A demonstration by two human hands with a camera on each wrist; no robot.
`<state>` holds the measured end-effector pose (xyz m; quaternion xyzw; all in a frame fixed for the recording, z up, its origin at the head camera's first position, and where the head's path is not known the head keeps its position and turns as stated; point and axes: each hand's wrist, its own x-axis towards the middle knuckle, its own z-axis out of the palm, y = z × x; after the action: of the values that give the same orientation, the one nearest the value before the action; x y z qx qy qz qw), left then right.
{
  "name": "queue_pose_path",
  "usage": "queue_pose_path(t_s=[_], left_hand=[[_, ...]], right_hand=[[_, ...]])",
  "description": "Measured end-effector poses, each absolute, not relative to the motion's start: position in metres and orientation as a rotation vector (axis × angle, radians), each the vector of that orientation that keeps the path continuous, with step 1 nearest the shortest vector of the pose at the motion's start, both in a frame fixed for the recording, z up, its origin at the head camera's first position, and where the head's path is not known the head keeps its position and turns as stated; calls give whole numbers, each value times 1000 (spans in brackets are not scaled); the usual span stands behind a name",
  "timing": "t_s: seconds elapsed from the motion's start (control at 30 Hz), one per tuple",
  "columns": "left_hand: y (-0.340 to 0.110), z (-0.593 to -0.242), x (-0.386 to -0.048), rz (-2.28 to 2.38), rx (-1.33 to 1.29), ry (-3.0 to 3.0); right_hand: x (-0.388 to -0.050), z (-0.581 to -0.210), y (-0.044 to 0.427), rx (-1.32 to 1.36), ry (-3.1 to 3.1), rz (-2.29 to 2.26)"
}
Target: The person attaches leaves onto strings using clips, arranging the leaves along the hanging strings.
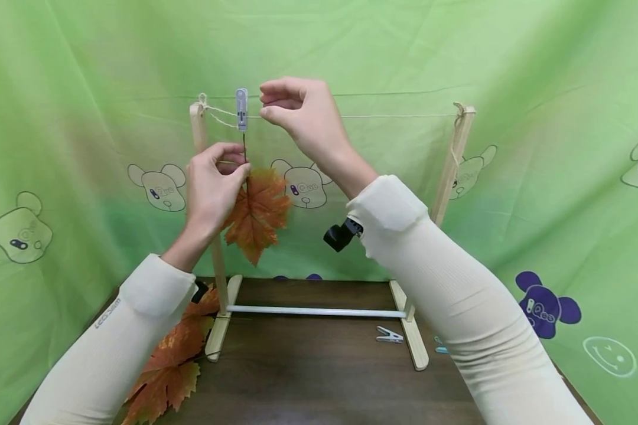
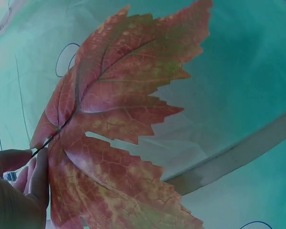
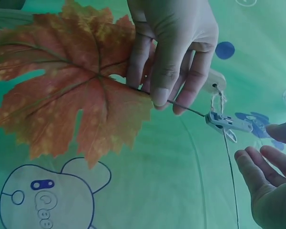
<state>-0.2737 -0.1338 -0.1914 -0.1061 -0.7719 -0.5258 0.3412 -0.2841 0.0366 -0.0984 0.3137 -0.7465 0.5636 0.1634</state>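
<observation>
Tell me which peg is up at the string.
The upright peg beside the right hand, with a leaf stem at its lower end. The white peg and the partly hidden blue peg both lie on the table.

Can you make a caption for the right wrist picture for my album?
Left fingers hold an orange leaf by its stem, which meets a clothespin on the string; right fingers hover nearby.

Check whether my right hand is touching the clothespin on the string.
Apart. The right wrist view shows a plain gap between the clothespin and the nearest part of the right hand.
</observation>
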Motion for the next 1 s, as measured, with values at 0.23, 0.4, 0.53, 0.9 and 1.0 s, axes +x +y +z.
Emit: queue_pose_path(t_s=[0.23,0.4,0.53,0.9,1.0], left_hand=[[-142,-194,-264,-1347,-282,-1977],[-149,-199,-253,-1304,-307,-1977],[-158,-209,-243,-1259,-341,-1981],[-190,-246,-212,-1119,-283,-2093],[-200,-260,-204,-1072,-262,-2148]], right_hand=[[-273,-113,51,949,-2138,1551],[-265,-125,68,942,-2173,1512],[-257,-139,87,911,-2206,1488],[-236,-194,138,847,-2308,1423],[-229,-211,151,809,-2343,1404]])
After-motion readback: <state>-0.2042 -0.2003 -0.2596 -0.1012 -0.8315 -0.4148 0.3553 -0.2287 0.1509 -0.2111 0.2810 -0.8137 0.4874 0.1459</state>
